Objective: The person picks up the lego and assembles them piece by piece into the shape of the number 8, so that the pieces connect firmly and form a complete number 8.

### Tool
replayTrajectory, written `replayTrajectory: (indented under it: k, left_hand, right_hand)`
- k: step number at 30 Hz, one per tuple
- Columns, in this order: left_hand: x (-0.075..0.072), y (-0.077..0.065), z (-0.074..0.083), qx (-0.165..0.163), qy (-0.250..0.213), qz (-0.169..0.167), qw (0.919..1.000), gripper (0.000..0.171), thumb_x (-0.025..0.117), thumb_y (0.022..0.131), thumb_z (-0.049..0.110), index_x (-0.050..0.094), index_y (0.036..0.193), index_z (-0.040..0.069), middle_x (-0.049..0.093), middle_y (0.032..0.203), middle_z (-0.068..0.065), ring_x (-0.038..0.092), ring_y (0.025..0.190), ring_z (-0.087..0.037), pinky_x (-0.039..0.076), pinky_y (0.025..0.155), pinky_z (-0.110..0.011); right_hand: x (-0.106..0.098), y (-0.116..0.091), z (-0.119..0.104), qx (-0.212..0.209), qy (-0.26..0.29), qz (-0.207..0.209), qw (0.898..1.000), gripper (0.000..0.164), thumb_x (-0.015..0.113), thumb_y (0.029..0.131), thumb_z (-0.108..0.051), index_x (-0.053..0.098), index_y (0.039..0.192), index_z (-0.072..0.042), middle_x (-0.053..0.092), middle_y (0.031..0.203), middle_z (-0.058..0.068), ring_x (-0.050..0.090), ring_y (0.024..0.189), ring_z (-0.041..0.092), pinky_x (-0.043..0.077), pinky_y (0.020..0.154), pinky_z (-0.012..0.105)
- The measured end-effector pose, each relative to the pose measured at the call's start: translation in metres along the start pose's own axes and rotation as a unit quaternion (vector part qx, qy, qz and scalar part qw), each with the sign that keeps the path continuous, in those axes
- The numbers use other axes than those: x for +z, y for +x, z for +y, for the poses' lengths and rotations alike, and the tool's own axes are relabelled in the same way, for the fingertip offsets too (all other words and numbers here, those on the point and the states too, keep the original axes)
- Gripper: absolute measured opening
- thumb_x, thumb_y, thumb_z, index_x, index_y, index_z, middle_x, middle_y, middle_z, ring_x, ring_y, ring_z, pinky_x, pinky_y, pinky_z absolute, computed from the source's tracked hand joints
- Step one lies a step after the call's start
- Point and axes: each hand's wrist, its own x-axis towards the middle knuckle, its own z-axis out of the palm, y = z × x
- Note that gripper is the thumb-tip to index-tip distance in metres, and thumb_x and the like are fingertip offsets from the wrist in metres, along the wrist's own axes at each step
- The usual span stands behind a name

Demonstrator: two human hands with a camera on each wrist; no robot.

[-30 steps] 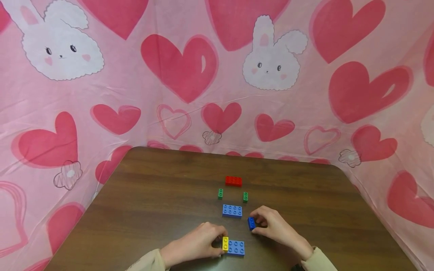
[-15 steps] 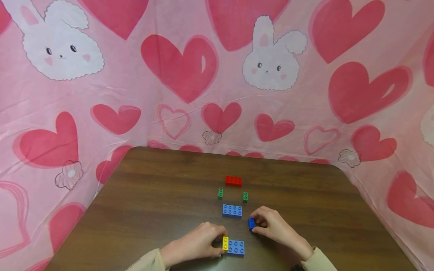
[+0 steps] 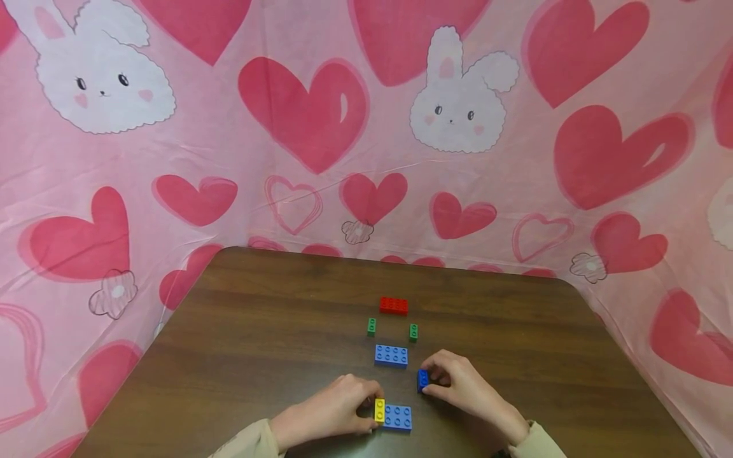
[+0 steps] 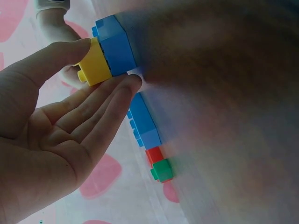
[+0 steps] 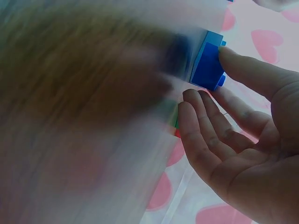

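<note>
My left hand (image 3: 335, 410) pinches a small yellow brick (image 3: 380, 411) between thumb and fingers. That brick sits on the left end of a light blue brick (image 3: 398, 418), covering one row of its studs; the left wrist view shows the yellow brick (image 4: 96, 64) higher than the blue one (image 4: 117, 46). Farther right, my right hand (image 3: 466, 385) grips a small dark blue two-stud brick (image 3: 423, 381) by its ends. In the right wrist view the thumb is on one end of the dark blue brick (image 5: 208, 65), close over the tabletop, with its other fingers loosely bent.
Beyond the hands lies a second light blue brick (image 3: 391, 355). Behind it stand two small green bricks, the left one (image 3: 371, 327) and the right one (image 3: 413, 333). A red brick (image 3: 394, 306) is farthest back on the brown table (image 3: 275, 305). Pink heart-patterned cloth (image 3: 309, 114) surrounds the table.
My right hand and the dark blue brick have shifted very slightly toward me. My left hand keeps its hold on the yellow brick, and the other bricks stay in place.
</note>
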Motion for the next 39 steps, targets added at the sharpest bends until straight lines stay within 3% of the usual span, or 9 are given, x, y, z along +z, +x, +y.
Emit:
replayTrajectory:
  k: [12, 20, 39]
  left_hand:
    - [0.000, -0.001, 0.001, 0.006, 0.006, 0.009, 0.9999, 0.025, 0.079, 0.083, 0.021, 0.070, 0.106, 0.015, 0.072, 0.092, 0.010, 0.053, 0.072, 0.004, 0.047, 0.067, -0.011]
    - [0.000, -0.001, 0.000, 0.005, 0.003, 0.004, 1.0000, 0.025, 0.079, 0.084, 0.020, 0.070, 0.107, 0.015, 0.073, 0.094, 0.009, 0.054, 0.074, 0.006, 0.049, 0.069, -0.011]
    - [0.001, -0.001, 0.000, 0.004, 0.011, 0.009, 0.9999, 0.026, 0.080, 0.083, 0.021, 0.070, 0.106, 0.014, 0.072, 0.091, 0.008, 0.053, 0.074, 0.006, 0.048, 0.068, -0.011]
  right_hand:
    - [0.003, -0.004, -0.005, -0.002, 0.002, 0.009, 1.000, 0.027, 0.078, 0.084, -0.025, 0.068, 0.104, -0.010, 0.068, 0.097, -0.001, 0.062, 0.082, 0.004, 0.054, 0.068, 0.020]
    - [0.004, -0.008, -0.010, -0.029, 0.006, 0.020, 0.999, 0.026, 0.077, 0.085, -0.024, 0.068, 0.104, -0.009, 0.069, 0.097, 0.001, 0.063, 0.082, 0.006, 0.054, 0.067, 0.021]
    - [0.004, -0.013, -0.022, 0.001, 0.041, -0.026, 0.999, 0.029, 0.074, 0.088, -0.031, 0.067, 0.109, -0.011, 0.068, 0.101, 0.000, 0.061, 0.083, 0.003, 0.053, 0.069, 0.020]
